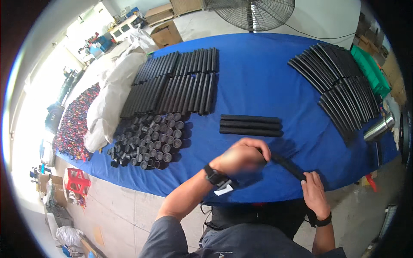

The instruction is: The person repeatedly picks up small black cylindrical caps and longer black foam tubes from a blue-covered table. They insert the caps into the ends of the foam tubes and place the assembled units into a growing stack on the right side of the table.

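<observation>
A black ribbed tube (pixel 289 167) lies slantwise just above the near part of the blue-covered table, between my two hands. My left hand (pixel 246 158) is closed round its upper left end; motion smears part of the hand, so whether a cap is in the fingers cannot be told. The lower right end sits in my right hand (pixel 315 195), fingers wrapped over it. Just beyond, three black tubes (pixel 251 125) lie side by side. Many round black caps (pixel 151 142) are spread to the left of my left hand.
Rows of black tubes (pixel 189 81) fill the table's far left, and more tubes (pixel 340 86) fan out at right. A green bin (pixel 370 71) and a metal cylinder (pixel 379 127) edge the right side. White sacking (pixel 109 101) separates small colourful pieces (pixel 77 122). A fan (pixel 251 13) stands behind.
</observation>
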Motion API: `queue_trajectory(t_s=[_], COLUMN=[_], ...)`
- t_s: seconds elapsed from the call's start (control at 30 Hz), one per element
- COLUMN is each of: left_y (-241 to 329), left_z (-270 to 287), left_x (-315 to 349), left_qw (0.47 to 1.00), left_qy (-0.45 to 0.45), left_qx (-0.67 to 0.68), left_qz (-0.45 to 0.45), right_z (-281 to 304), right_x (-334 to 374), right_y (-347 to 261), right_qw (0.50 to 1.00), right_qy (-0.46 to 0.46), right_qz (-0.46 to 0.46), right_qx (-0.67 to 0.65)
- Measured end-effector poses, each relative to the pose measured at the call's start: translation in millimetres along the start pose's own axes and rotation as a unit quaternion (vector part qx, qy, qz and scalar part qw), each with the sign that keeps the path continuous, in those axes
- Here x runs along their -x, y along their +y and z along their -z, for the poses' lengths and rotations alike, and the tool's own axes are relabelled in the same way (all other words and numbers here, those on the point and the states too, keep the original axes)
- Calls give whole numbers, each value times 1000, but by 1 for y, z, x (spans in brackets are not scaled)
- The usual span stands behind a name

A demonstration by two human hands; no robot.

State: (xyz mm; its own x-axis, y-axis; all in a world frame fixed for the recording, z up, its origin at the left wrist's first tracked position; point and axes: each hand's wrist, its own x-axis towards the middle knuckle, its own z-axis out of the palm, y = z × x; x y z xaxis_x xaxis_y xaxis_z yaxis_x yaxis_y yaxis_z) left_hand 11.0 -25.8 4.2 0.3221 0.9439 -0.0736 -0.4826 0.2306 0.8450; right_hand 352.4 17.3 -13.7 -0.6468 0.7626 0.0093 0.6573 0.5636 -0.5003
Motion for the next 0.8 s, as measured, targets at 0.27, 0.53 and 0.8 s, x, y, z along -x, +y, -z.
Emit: queue_trajectory(t_s=[0.27,0.53,0.8], left_y=[-78,-70,-72], left_z=[-26,-13,-4], left_x=[-74,-57,-57], left_qw=[993,985,985], left_qy=[-40,-147,-136], left_qx=[-85,88,101], left_qz=[75,27,-17], right_z=[-1,4,-32], right_x=[8,-19,-39], right_y=[25,10,6], right_qw=[968,997,989], right_qy=[95,43,117], right_qz=[-156,48,-50], right_qx=[-170,-39,-78])
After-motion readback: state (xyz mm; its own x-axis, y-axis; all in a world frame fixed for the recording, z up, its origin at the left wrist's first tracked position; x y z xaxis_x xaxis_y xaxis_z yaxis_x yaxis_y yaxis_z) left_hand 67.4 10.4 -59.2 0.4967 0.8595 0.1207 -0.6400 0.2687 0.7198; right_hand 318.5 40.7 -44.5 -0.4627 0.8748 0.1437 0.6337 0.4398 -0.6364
